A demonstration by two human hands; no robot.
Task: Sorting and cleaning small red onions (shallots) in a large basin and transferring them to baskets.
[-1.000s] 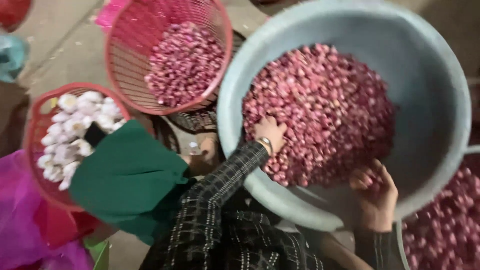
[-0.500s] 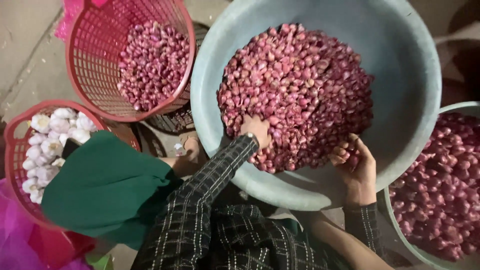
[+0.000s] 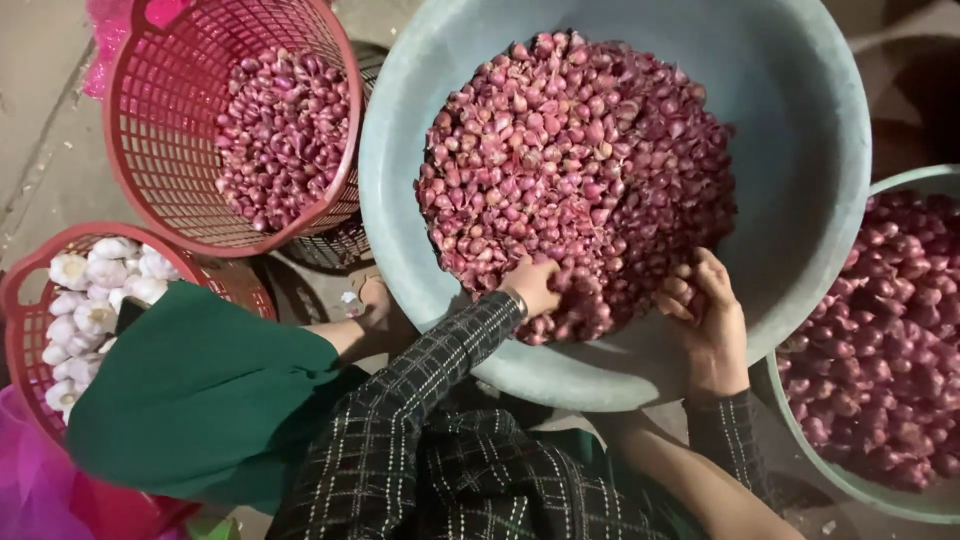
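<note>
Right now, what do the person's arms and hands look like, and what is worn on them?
Both arms wear long dark sleeves with a thin pale checked pattern, reaching the wrists. The left hand and the right hand are bare, without gloves. No rings are clearly visible.

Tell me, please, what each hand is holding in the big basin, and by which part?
Both the left hand and right hand are dug into the shallots; whether either has closed a grip cannot be told.

Your big basin (image 3: 800,150) of shallots (image 3: 580,160) sits ahead, a basket (image 3: 150,130) to its left, another basin (image 3: 800,440) to its right.
</note>
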